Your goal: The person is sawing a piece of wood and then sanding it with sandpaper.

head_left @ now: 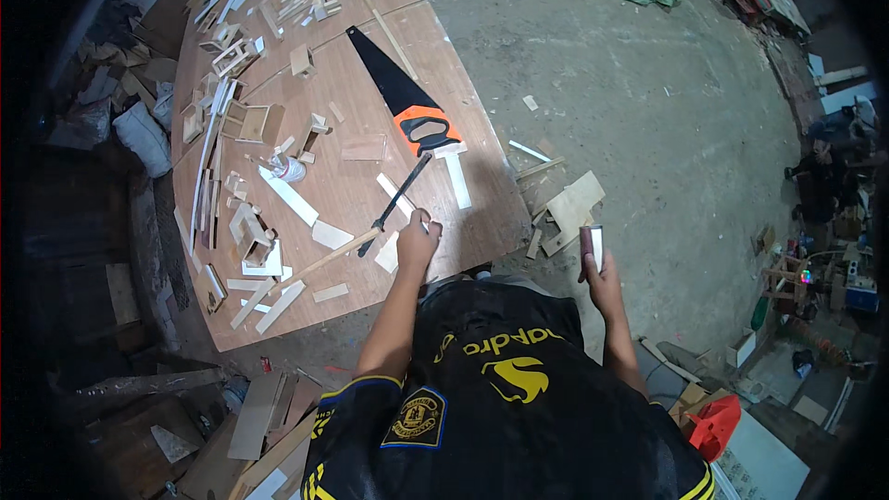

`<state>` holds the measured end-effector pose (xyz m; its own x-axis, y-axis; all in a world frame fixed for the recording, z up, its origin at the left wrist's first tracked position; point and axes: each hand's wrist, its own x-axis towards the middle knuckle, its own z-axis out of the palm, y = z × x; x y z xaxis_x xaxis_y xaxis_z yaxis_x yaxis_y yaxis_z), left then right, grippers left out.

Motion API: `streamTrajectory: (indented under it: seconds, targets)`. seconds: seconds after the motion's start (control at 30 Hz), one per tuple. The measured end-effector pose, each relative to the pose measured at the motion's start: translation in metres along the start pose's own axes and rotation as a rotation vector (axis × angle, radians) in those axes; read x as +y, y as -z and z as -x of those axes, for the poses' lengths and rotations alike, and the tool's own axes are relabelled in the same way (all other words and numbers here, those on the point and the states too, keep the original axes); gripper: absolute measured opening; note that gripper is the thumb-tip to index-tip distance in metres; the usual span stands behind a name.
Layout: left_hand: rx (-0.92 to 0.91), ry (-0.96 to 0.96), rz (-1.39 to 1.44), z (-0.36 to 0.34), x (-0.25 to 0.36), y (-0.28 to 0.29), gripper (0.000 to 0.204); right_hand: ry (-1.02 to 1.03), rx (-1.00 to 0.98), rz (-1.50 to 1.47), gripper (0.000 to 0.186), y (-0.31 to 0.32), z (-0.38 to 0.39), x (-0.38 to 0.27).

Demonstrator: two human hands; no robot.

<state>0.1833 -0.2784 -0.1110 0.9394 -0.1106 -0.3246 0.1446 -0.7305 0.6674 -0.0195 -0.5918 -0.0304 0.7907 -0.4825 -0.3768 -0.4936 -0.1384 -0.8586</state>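
My left hand (419, 245) is over the table's near edge with its fingers curled together; a small, thin, pale thing shows at the fingertips, too small to name. Just left of it lies a hammer-like tool (389, 210) with a long dark metal head and a pale wooden handle (326, 259). White-faced wood strips (396, 194) lie beside it. My right hand (604, 282), out past the table's right edge, grips a short wood block (592, 245) upright, brown on one side and white on the other. A handsaw (407, 97) with a black blade and orange handle lies farther off.
The wooden table (472, 245) bears many offcuts, small wooden box frames (250, 120) and a white container (289, 168). Wood scraps (574, 208) lie on the floor to the right. A red plastic thing (713, 426) is behind my right arm. Machinery (796, 282) stands far right.
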Motion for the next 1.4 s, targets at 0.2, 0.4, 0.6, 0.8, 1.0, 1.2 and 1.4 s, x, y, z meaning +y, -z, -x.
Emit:
streamTrajectory:
  seconds: [0.2, 0.4, 0.6, 0.8, 1.0, 1.2, 1.4]
  targets:
    - [0.101, -0.018, -0.047, 0.024, 0.014, 0.012, 0.025, 0.051, -0.071, -0.001, 0.033, -0.011, -0.027, -0.007]
    - [0.243, 0.039, -0.029, 0.014, -0.006, 0.038, 0.024, 0.169, -0.139, -0.014, 0.030, -0.018, -0.053, -0.034]
    - [0.097, 0.038, 0.006, 0.025, -0.001, 0.050, 0.024, 0.200, -0.168, 0.015, 0.030, -0.026, -0.061, -0.041]
    - [0.096, -0.236, -0.143, 0.047, 0.000, 0.019, 0.017, 0.203, -0.154, 0.028, 0.028, -0.039, -0.045, -0.032]
    - [0.128, -0.391, -0.338, 0.018, -0.021, -0.007, 0.020, 0.149, -0.207, 0.030, 0.028, -0.042, -0.028, -0.030]
    - [-0.016, -0.304, -0.459, 0.004, -0.029, -0.009, 0.041, 0.139, -0.165, 0.014, 0.028, -0.035, -0.028, -0.028]
    - [0.043, -0.134, -0.287, 0.000, -0.018, 0.000, 0.069, 0.135, -0.137, 0.005, 0.030, -0.027, -0.026, -0.025]
